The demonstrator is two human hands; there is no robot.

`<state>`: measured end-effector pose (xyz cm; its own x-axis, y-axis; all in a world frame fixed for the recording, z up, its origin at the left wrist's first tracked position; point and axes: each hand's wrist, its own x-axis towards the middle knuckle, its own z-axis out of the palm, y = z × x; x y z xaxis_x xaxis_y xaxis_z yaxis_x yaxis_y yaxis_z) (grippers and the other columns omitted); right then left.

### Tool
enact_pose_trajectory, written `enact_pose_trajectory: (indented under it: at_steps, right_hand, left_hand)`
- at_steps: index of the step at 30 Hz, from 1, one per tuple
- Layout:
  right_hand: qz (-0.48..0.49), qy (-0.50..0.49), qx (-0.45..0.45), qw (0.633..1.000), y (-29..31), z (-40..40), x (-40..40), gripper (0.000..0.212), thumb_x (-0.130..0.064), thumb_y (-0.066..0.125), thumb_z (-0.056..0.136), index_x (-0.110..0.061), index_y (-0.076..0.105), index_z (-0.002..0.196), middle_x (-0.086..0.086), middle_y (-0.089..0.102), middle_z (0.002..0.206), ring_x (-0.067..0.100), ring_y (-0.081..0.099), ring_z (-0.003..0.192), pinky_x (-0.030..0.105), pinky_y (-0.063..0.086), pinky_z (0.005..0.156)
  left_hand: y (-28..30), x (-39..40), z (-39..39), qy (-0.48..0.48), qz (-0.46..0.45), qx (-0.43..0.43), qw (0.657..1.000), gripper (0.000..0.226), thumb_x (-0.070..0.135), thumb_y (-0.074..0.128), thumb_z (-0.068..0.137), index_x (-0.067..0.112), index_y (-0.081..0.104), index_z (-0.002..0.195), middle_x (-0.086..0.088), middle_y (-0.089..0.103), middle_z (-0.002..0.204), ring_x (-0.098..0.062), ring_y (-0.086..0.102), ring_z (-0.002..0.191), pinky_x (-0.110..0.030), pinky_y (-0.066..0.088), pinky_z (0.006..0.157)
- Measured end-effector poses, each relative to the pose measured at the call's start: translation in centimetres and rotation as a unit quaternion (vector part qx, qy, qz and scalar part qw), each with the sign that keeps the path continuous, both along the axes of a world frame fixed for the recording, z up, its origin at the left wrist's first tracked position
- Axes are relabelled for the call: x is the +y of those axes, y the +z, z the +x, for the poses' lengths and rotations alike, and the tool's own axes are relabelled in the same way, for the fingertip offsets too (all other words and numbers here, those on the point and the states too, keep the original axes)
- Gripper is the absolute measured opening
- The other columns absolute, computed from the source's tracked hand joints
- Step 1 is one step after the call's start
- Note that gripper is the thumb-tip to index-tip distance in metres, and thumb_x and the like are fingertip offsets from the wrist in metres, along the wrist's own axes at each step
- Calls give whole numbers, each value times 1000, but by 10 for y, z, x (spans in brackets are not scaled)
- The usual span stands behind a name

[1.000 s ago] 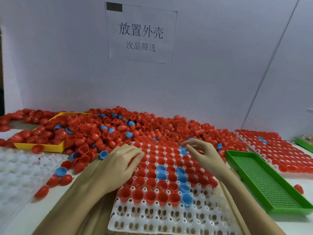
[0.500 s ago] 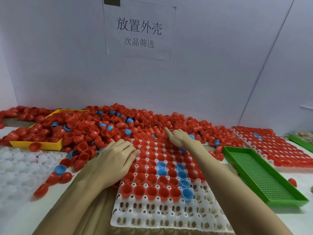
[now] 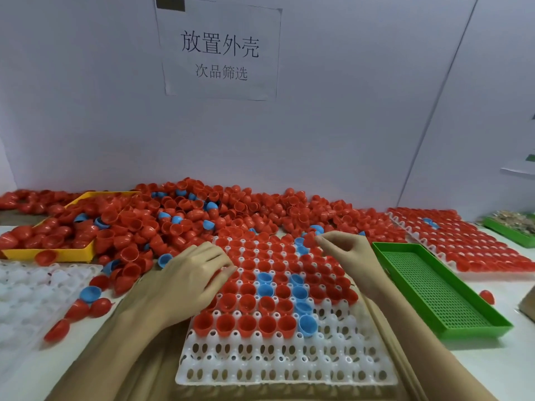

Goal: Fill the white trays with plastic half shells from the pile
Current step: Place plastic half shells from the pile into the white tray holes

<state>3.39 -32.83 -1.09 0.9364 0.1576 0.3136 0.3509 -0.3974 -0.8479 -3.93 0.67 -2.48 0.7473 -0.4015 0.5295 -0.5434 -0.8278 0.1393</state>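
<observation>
right hand (image 3: pixel 346 250) pinches a red shell (image 3: pixel 309 240) over the white tray (image 3: pixel 286 369); left hand (image 3: pixel 189 280) rests on it, fingers relaxed.

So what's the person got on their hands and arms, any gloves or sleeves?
None visible. The left hand and right hand are bare, without gloves, rings or a watch. Both forearms are uncovered down to the bottom edge of the picture, so no sleeve shows.

Near rows of the white perforated plastic tray (image 3: pixel 286 369) lie unobstructed; the red-and-blue half-shell pile (image 3: pixel 185 218) blocks its far edge.
</observation>
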Motion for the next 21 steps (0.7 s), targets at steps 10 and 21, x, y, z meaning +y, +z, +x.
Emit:
enact_pose_trajectory:
  at_steps: [10,21]
  right_hand:
    - [244,111,134,954,-14,-26,-25,39,-24,86,88,-10,72,121,15,76,103,24,71,97,29,62,88]
    - [81,111,41,990,-31,-21,-30,45,-45,77,97,-19,56,127,10,66,84,27,45,69,47,39,65]
  left_hand:
    - [4,-12,-7,-6,12,46,999,64,57,21,101,25,75,114,19,66,109,1,59,105,-15,39,102]
    - [4,-10,-5,-10,12,38,999,57,54,27,103,23,75,108,17,66,103,-2,61,99,-22,43,97]
